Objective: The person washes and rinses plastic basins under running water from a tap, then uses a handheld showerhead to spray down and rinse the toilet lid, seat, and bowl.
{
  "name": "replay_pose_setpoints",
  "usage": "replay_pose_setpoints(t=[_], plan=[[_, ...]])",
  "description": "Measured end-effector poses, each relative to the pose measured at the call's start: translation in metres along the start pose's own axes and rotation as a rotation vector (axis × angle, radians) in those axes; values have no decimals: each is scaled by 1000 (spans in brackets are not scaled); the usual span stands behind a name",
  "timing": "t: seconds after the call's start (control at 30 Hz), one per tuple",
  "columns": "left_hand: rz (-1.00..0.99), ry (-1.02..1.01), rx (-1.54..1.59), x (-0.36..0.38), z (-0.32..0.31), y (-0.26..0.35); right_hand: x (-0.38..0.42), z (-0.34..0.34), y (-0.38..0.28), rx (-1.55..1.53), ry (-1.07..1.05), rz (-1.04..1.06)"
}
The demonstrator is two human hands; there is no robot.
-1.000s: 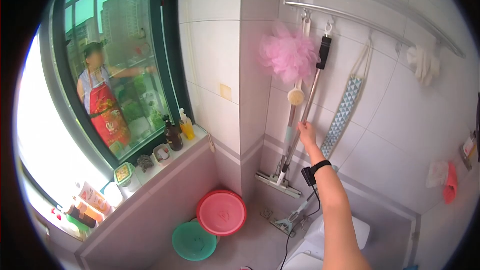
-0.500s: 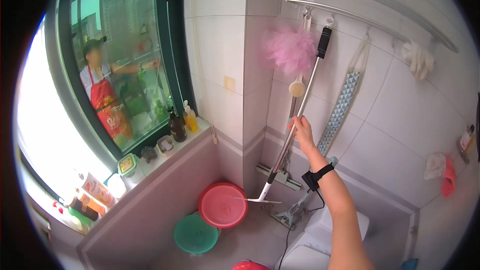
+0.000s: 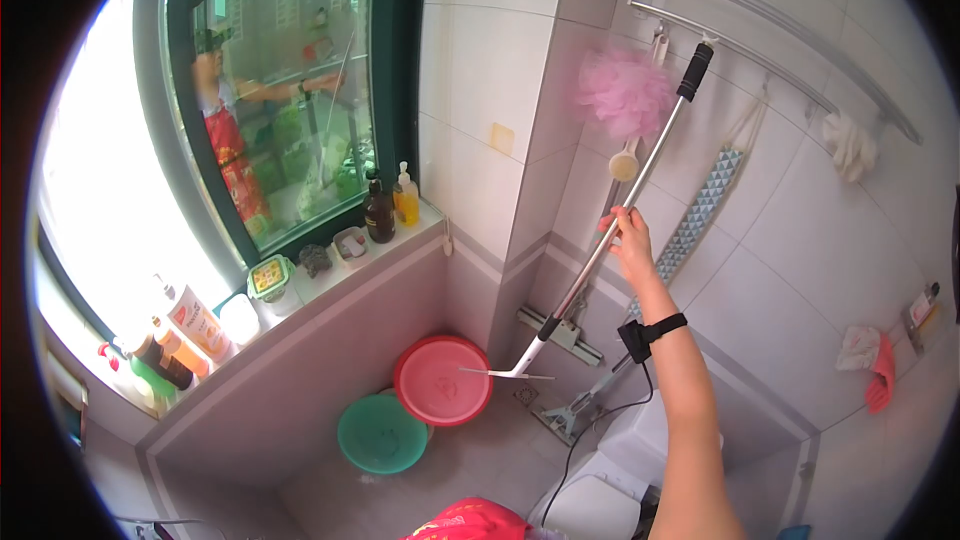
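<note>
My right hand is closed round the middle of a silver pole with a black grip at its top. The pole leans down to the left and ends in a white T-shaped head, which hangs in front of the edge of a red basin. Behind the pole, a pink bath puff and a round brush hang from the rail. A mop with a blue-and-white patterned cover hangs right of my hand. My left hand is out of the frame.
A green basin sits beside the red one on the floor. Bottles and small boxes line the window ledge. A toilet is at the lower right, and a metal rack is above.
The view has shifted, with the window now further right. My right hand and the pole have risen slightly, and the white head stands a little higher. More red cloth shows at the bottom.
</note>
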State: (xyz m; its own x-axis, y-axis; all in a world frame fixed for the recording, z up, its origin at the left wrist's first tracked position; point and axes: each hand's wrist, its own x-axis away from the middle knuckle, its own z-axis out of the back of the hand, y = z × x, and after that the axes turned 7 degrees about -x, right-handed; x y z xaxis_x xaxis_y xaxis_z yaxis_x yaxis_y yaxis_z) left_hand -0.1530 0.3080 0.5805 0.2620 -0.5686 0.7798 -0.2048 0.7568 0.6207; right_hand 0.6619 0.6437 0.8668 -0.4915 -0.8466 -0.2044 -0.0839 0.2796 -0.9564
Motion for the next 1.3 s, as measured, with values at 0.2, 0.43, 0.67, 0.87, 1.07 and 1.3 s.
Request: replay_pose_setpoints(t=[0.2,0.43,0.67,0.87,1.07,1.3], plan=[[-48,-224,145,-40,28,-20,37,4,51,-14,0,-104],[-281,-99,-16,-10,-5,68,163,-55,79,37,-181,-153],[-589,-307,-66,42,-80,173,271,-218,70,56,-648,-206],[-1093,-167,-383,110,-100,210,361,-354,88,-9,-1081,-223],[-1284,101,-345,147,-56,201,463,-429,143,-39,-1361,-438],[-1116,260,-384,92,-21,134,541,-447,228,125,-1522,-312]])
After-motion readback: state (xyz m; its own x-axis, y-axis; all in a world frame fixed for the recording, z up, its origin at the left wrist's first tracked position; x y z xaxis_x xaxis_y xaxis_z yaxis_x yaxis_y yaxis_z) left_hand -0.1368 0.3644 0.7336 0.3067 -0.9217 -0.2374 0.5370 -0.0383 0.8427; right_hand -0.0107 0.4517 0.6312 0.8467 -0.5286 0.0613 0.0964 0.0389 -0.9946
